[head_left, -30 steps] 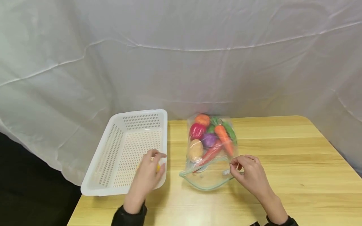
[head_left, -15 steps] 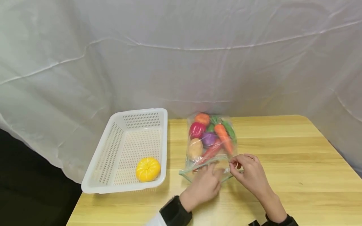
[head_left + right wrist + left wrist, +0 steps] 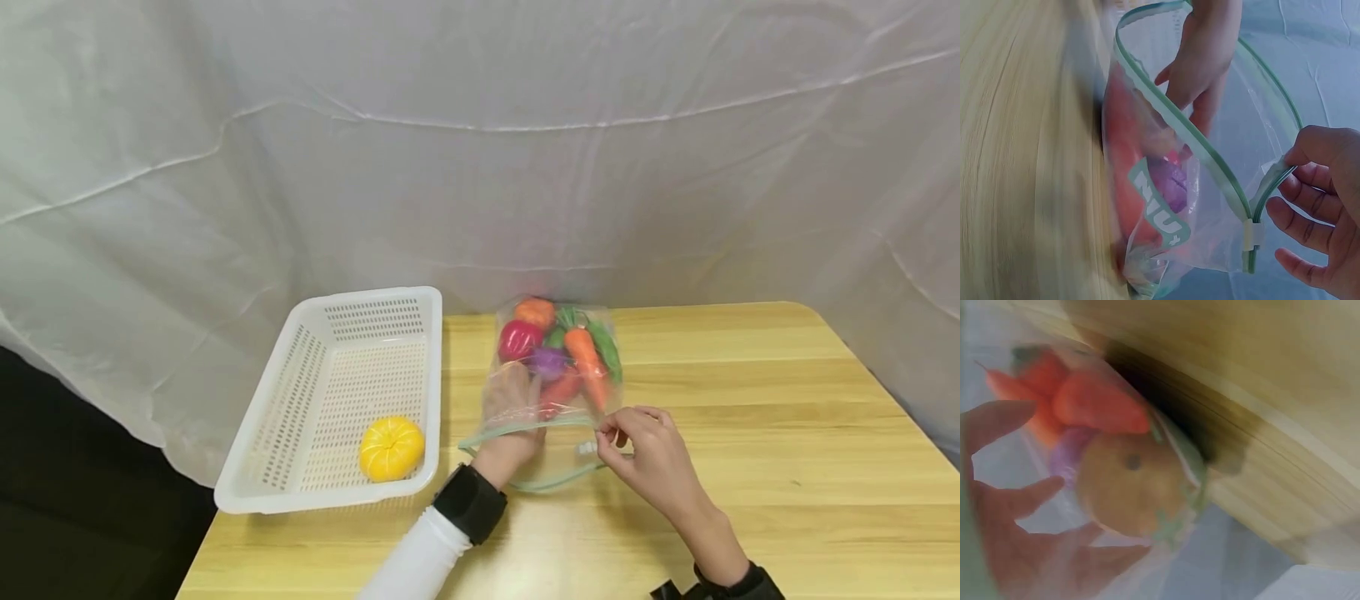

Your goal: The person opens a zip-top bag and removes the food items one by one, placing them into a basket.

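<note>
A clear zip bag (image 3: 570, 379) of toy vegetables lies on the wooden table (image 3: 750, 467). My left hand (image 3: 513, 398) is inside the bag's mouth, fingers spread and reaching toward the brown potato (image 3: 1129, 487). It is not closed round the potato. A carrot (image 3: 584, 362), a red pepper (image 3: 519, 337) and a purple piece (image 3: 550, 361) lie deeper in the bag. My right hand (image 3: 606, 439) pinches the bag's green zip rim (image 3: 1270, 182) at its right corner and holds the mouth open. A yellow toy pumpkin (image 3: 392, 447) sits in the white perforated basket (image 3: 330, 367).
The basket stands at the table's left edge, close beside the bag. White cloth hangs behind the table. Bare wood stretches to the right of the bag and along the front edge.
My left hand left the yellow pumpkin in the basket, crossed to the right and went into the bag's mouth. The right hand kept its pinch on the rim.
</note>
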Demonstrator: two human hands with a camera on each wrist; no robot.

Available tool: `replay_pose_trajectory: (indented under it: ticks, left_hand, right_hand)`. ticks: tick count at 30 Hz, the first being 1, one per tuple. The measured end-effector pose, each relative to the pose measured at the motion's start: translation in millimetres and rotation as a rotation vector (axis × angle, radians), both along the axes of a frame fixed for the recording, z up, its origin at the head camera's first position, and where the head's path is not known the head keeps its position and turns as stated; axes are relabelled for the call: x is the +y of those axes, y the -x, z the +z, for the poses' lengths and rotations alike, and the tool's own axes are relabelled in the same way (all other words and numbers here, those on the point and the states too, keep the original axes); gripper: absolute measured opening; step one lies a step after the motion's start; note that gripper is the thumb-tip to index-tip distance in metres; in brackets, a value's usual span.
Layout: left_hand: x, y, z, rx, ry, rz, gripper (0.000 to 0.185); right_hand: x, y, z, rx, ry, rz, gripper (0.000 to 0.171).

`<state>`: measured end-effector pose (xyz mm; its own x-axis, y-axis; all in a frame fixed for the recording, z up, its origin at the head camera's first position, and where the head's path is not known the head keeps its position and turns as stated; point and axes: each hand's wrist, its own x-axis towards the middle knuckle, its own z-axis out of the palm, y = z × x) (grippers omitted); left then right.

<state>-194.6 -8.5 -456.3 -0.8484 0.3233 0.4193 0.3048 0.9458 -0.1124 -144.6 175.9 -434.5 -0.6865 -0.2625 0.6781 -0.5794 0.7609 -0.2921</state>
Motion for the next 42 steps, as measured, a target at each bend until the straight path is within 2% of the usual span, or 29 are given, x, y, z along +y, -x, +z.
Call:
replay_pose_trajectory:
  ticks: [4,5,10,12,16,17,19,22,25,27,30,34,36,39,42]
  left_hand:
    - [-2,13.7,3.1,-0.126,-0.076,0.033,0.049]
    - [-3,15.0,2.9,-0.129,-0.09,0.02,0.049]
    - [-3,16.4,0.0,-0.049,-0.148,-0.027,0.052]
    - [-2,15.7,-0.6,-0.048,-0.113,-0.03,0.046]
    - [-2,11.5,0.2,-0.118,-0.043,-0.024,0.031]
    - [-2,10.7,-0.4,-0.117,-0.029,-0.034,0.031]
    - [-3,7.4,-0.6,-0.175,-0.098,-0.065,0.033]
    - [-5,2.9,-1.5,-0.321,-0.221,-0.129,0.041]
    - [-6,-0.5,-2.0,-0.452,-0.312,-0.159,0.057]
    - [-6,-1.3,-1.9,-0.479,-0.343,-0.171,0.064]
    - [-5,-3.3,1.1,-0.459,-0.308,-0.163,0.063]
    - [-5,-9.3,4.6,-0.322,-0.201,-0.178,0.056]
    - [-6,-14.1,6.5,-0.288,-0.208,-0.194,0.054]
    - [-8,-22.6,12.0,-0.306,-0.244,-0.234,0.061]
    - [-7,-30.3,17.6,-0.301,-0.194,-0.262,0.062]
  right_hand:
    - [-3,0.4,0.1,-0.003,0.001,0.009,0.017]
    - [-3,0.5,0.1,-0.001,0.002,0.009,0.017]
    - [-4,0.8,0.5,0.002,0.008,0.007,0.017]
    - [-5,0.7,0.4,0.001,0.007,0.006,0.017]
    - [-6,0.6,0.3,-0.006,0.005,0.011,0.017]
    - [-6,0.6,0.1,-0.008,0.006,0.013,0.017]
    - [-6,0.6,-0.5,-0.011,0.008,0.018,0.017]
    - [-7,0.5,-1.8,-0.011,0.007,0.023,0.016]
    - [-7,0.5,-2.4,-0.006,0.004,0.023,0.016]
    - [-7,0.5,-2.1,-0.002,0.0,0.021,0.016]
    - [-6,0.5,-1.8,0.002,-0.002,0.017,0.016]
    - [-5,0.5,-2.5,0.001,-0.005,0.011,0.017]
    - [-5,0.7,-2.5,0.001,-0.006,0.01,0.017]
    - [-4,1.1,-1.8,0.0,-0.006,0.007,0.017]
    - [-4,1.5,-1.2,0.002,-0.003,0.004,0.017]
